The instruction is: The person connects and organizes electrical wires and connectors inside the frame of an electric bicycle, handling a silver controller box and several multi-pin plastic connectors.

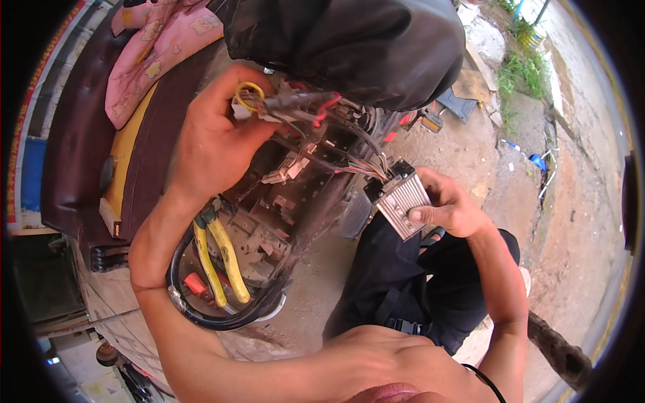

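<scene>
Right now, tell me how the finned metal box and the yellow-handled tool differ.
The finned metal box is gripped in the right hand; the yellow-handled tool is in neither hand.
The box is a compact, ribbed block; the tool shows two long, slim handles set apart.
The box is silvery grey, the tool's handles bright yellow.
Wires run to the box; none visibly join the tool.
Both look grimy.

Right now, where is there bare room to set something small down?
The ground between the right hand and the blue scrap is largely bare. A narrower bare strip lies between the vehicle frame and the dark trousers. In and above the frame it is crowded with wires and yellow-handled pliers.
</scene>
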`<state>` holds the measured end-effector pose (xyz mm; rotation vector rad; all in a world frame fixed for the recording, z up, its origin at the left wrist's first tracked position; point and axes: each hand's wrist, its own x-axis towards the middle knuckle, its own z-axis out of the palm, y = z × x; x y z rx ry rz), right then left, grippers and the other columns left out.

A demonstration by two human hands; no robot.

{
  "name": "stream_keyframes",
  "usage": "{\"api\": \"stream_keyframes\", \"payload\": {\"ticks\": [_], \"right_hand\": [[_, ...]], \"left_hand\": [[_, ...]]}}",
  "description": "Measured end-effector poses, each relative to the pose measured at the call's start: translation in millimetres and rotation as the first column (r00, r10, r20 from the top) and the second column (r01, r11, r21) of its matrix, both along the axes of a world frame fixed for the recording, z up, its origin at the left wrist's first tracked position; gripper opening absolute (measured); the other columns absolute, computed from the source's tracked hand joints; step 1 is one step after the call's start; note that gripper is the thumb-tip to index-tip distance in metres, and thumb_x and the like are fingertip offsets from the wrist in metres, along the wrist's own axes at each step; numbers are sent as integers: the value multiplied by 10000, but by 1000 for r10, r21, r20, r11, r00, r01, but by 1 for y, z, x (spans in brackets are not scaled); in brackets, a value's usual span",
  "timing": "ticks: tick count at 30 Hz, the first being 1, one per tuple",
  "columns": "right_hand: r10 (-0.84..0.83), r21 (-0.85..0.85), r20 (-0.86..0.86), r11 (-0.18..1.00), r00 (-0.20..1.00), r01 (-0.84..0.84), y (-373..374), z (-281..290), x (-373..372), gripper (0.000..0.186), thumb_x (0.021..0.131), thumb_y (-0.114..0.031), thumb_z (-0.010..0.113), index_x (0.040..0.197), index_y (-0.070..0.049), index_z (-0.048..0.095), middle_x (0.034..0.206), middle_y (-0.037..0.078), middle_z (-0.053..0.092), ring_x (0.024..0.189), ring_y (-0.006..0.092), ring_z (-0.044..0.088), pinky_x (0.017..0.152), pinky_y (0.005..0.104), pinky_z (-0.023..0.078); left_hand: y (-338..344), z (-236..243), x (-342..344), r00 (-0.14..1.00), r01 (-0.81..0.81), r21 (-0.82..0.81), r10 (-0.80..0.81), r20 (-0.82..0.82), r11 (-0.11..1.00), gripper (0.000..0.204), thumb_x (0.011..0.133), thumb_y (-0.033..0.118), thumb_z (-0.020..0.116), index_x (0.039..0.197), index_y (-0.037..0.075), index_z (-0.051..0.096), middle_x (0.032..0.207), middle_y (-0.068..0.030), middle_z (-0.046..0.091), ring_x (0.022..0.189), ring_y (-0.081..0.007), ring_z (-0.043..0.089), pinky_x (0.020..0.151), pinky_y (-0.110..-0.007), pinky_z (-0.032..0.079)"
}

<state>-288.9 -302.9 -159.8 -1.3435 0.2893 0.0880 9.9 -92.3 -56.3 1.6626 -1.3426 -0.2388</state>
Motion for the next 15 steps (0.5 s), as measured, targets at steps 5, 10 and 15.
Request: {"api": "stream_keyframes", "payload": {"ticks": [5, 10, 15], "right_hand": [[-17, 98, 49, 995, 999, 12, 3, -38, 13, 513, 884, -11, 769, 1351, 2, 556, 1225, 66, 680, 1151, 162, 622, 1031, 338, 479], [-90, -35, 145, 995, 985, 96, 10, -16, 24, 636, 846, -77, 764, 1426, 11, 521, 1254, 76, 670, 1164, 198, 618, 1062, 354, 461], [-162, -215, 274, 950, 948, 225, 17, 22, 38, 703, 834, -204, 790, 1445, 31, 536, 1231, 113, 685, 1146, 252, 631, 1050, 385, 466]], "left_hand": [[0, 4, 3, 975, 106, 135, -76, -206, 985, 298, 863, -143, 608, 1117, 2, 550, 976, -63, 671, 893, -212, 757, 694, -294, 605], [2, 1, 2, 883, 169, 89, -110, -457, 982, 432, 828, -149, 620, 1237, -34, 543, 1115, -114, 653, 937, -220, 747, 686, -306, 611], [13, 0, 12, 935, 280, 127, -239, -263, 952, 393, 835, -111, 683, 1211, -24, 607, 1103, -84, 679, 1051, -188, 714, 829, -314, 585]]}}
